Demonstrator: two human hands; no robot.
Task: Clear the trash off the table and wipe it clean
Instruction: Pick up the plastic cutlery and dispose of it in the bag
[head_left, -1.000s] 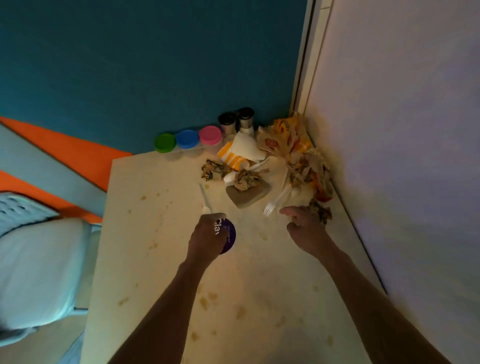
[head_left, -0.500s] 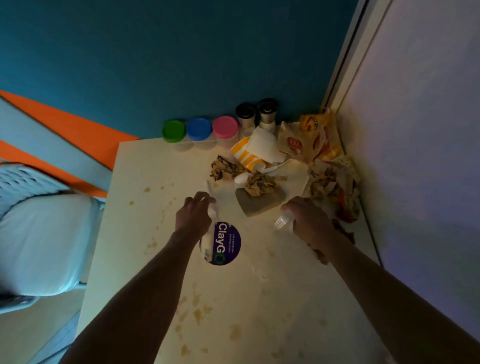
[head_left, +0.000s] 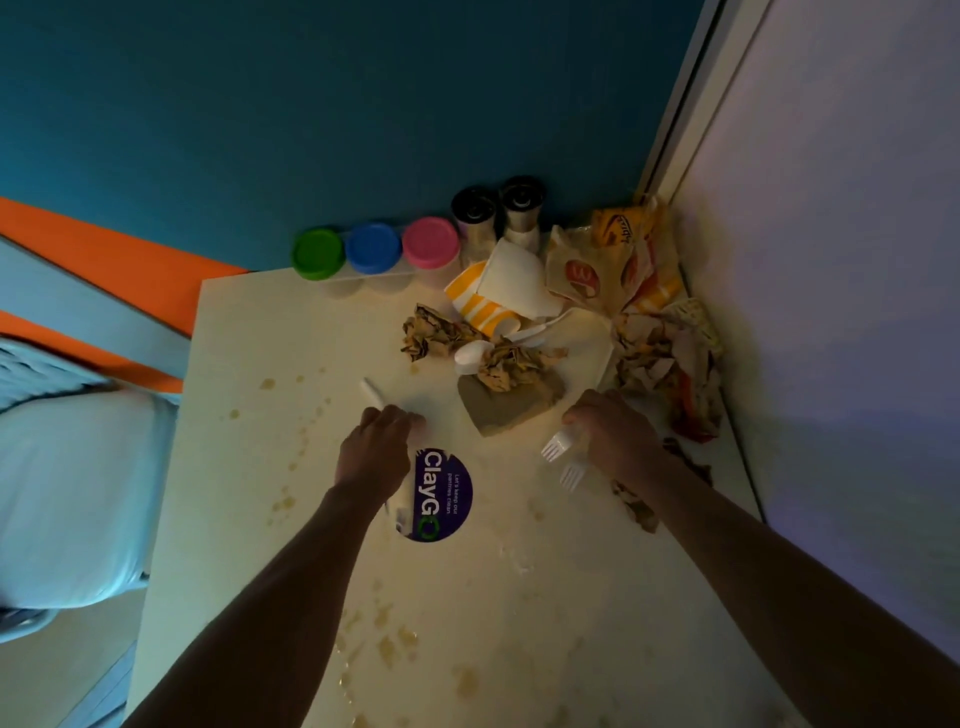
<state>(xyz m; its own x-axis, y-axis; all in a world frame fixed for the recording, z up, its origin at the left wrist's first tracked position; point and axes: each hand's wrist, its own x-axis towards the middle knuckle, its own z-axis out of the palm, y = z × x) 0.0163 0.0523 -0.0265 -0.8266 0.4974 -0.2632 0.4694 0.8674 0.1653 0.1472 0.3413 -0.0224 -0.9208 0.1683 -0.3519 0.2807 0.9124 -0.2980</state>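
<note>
While much of the scene sits in dim light, both grips are plain enough: the left grip (head_left: 375, 451) is curled round a white plastic utensil (head_left: 372, 393) whose handle sticks out beyond its knuckles, and a further white piece shows under its wrist, though whether that is the same utensil cannot be told. Just right of this grip a round purple sticker (head_left: 444, 496) reading "ClayGO" lies flat on the surface (head_left: 519, 597), partly covered by the hand. The right grip (head_left: 613, 441) is clenched on two white plastic forks (head_left: 563, 460), their tines poking out on its left side; the handles are hidden inside the fist. Ahead of both grips lies the trash heap (head_left: 545, 332): a grey napkin, crumpled brown paper, a striped yellow cup, a white plate and fast-food wrappers piled into the corner by the wall; single items there are hard to separate. A scrap of crumpled paper (head_left: 636, 506) is half hidden behind the right forearm. Beyond the heap stand three tubs with green, blue and pink lids (head_left: 375, 249) and two dark-topped shakers (head_left: 498, 213). Brownish stains (head_left: 384, 642) speckle the surface near the forearms. A pale chair (head_left: 67, 493) is cut off at the left edge.
</note>
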